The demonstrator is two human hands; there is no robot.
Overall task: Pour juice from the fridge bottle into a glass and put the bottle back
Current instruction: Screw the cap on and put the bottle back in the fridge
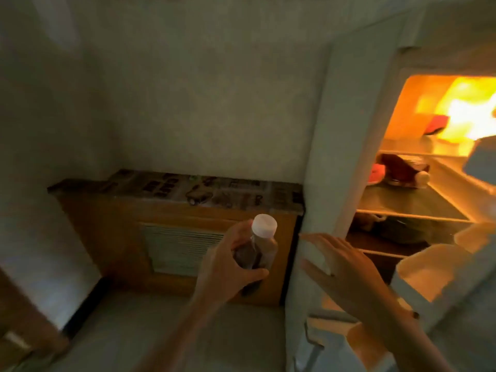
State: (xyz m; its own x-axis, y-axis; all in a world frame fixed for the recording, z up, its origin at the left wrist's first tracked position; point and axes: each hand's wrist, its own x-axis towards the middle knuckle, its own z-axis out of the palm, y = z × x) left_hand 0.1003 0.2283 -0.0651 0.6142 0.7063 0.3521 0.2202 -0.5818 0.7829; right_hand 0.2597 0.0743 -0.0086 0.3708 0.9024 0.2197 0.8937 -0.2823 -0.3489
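My left hand (228, 267) grips the capped bottle (256, 248) upright; my right hand (341, 267), fingers spread and empty, hovers at three o'clock beside the open fridge (335, 162). I'd keep the bottle level and find the glass.

— Where is your left hand (228, 267)?

— Your left arm reaches forward from the bottom edge, wrist about straight. The hand is wrapped round the bottle (255, 251), fingers curled behind it and the thumb pressed across its front.

— And your right hand (341, 267)?

— Your right arm comes in from the lower right. The palm faces down, fingers spread and stretched forward, holding nothing.
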